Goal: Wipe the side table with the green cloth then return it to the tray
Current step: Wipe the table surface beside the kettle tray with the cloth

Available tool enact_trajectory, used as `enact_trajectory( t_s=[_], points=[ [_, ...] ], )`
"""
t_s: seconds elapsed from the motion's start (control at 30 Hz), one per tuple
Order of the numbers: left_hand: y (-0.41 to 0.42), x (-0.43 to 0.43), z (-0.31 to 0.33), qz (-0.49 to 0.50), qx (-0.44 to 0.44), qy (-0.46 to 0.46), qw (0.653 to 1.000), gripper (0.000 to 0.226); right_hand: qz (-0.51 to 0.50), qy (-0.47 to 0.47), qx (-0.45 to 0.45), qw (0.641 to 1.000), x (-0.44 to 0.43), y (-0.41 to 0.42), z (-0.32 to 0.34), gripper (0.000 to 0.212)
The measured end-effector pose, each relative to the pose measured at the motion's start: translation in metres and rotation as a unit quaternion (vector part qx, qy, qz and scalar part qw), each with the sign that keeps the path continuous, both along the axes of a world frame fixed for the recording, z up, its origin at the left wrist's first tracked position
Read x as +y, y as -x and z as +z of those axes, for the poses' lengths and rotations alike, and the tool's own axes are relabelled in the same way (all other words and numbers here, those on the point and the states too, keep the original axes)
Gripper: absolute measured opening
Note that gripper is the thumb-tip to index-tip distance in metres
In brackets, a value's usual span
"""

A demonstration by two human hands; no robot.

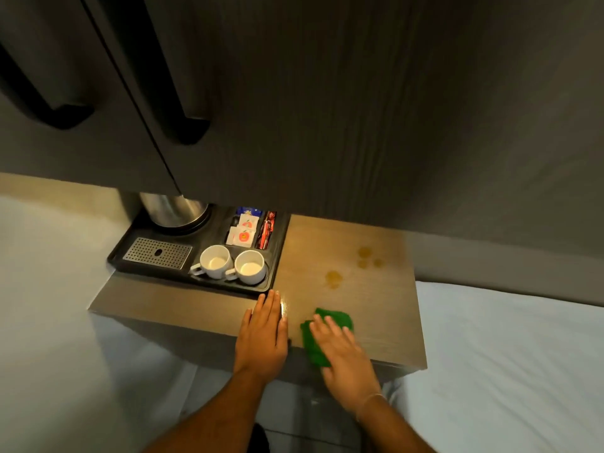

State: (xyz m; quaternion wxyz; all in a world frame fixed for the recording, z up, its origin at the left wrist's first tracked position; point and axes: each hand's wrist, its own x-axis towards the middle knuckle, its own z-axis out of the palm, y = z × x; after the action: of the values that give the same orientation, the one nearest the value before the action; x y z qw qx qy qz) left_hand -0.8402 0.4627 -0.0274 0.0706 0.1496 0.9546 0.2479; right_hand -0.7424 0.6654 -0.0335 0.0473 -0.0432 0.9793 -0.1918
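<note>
The green cloth (336, 318) lies bunched on the wooden side table (376, 305), near its front edge. My right hand (346, 361) presses flat on top of the cloth, fingers spread, covering its near half. My left hand (263, 335) rests flat and empty on the table just left of the cloth, fingers together. Brownish stains (334, 278) mark the tabletop beyond the cloth, with smaller spots (367, 256) further back. The black tray (277, 256) sits on the table's left half.
On the tray stand two white cups (232, 266), a steel kettle (173, 207), a perforated drip grate (157, 253) and sachets (243, 232). Dark cabinet doors with black handles (183, 122) hang overhead. Pale bedding (506, 354) lies to the right and left.
</note>
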Motion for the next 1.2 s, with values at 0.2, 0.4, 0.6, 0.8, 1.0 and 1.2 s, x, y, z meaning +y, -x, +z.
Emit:
enact_trajectory(
  t_s=[0.2,0.4,0.6,0.8,1.0,1.2],
  points=[
    [-0.001,-0.010,-0.018,-0.026,-0.030,0.016,0.999,0.068,-0.275,-0.038,-0.008,0.961,0.092,0.085,0.040,0.077],
    [-0.004,-0.024,-0.022,-0.037,-0.026,-0.012,0.999,0.066,-0.128,-0.002,-0.011,0.992,0.012,0.142,0.054,0.081],
    [-0.004,-0.017,-0.014,-0.026,0.013,-0.042,0.999,0.065,0.043,-0.012,-0.023,0.999,0.005,0.014,0.014,0.100],
    [-0.004,-0.019,-0.020,-0.044,-0.005,0.025,0.999,0.069,-0.194,-0.071,-0.027,0.978,0.125,0.086,0.044,0.078],
    [-0.015,-0.024,-0.027,-0.026,0.000,0.037,0.999,0.070,-0.164,-0.064,-0.048,0.983,0.049,0.152,0.056,0.068],
    [-0.015,-0.015,-0.032,0.010,-0.003,0.054,0.998,0.070,-0.027,-0.067,-0.028,0.997,-0.011,0.042,0.014,0.079]
  ],
)
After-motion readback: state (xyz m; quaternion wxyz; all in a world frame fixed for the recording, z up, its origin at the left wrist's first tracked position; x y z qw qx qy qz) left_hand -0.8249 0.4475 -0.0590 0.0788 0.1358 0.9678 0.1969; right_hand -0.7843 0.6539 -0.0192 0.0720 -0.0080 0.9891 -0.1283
